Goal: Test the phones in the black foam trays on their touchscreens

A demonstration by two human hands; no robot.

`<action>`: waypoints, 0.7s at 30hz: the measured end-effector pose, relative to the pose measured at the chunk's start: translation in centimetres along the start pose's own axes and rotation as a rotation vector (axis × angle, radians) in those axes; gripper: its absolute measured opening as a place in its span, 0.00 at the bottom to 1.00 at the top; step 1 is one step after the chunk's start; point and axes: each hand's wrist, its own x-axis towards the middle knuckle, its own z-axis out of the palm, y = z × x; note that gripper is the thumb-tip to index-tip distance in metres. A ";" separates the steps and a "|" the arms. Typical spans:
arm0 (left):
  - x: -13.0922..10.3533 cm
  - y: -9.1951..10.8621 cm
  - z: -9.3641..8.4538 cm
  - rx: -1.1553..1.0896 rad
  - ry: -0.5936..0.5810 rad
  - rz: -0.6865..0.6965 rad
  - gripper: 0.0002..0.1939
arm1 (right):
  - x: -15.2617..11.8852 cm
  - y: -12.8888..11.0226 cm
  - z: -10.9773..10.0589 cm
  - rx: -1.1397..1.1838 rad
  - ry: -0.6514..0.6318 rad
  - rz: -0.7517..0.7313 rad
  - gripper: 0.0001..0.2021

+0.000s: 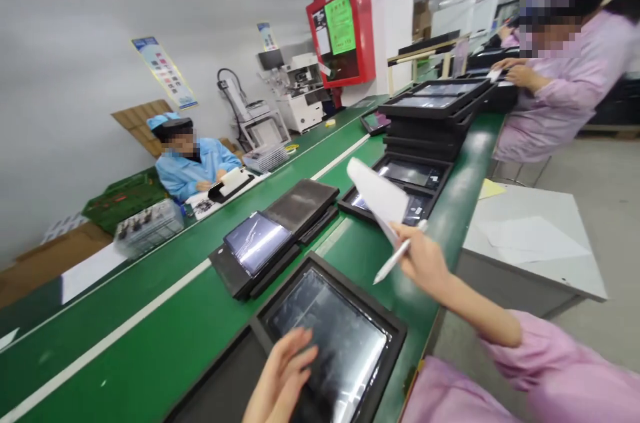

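My right hand (423, 256) is closed around a white pen (393, 264), its tip pointing down and left. The same fingers pinch a white sheet (377, 193), perhaps paper, which stands up and curls to the left. My left hand (285, 373) is open, fingers slightly spread, over a glossy flat display panel (333, 336). Whether it touches the panel I cannot tell. The panel lies in a black foam tray (395, 336) close to me, and the tray's left compartment (220, 386) shows bare black.
A green workbench (145, 350) runs away from me, carrying a display panel (257, 242) on black trays and a tall tray stack (420, 136). A co-worker in blue (200, 160) sits across; another in pink (575, 90) works at right. A grey side table (580, 216) holds papers.
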 end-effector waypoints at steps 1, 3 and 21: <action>0.7 1.4 2.3 -0.107 -0.023 0.037 0.46 | -1.0 -0.7 1.8 0.041 -0.058 -0.019 0.17; 2.7 4.2 6.1 -0.249 -0.063 0.076 0.54 | -2.6 -2.0 4.7 0.123 -0.171 -0.062 0.18; 7.2 7.2 12.3 -0.563 0.385 0.306 0.23 | -0.9 -1.4 3.2 0.495 -0.214 -0.014 0.17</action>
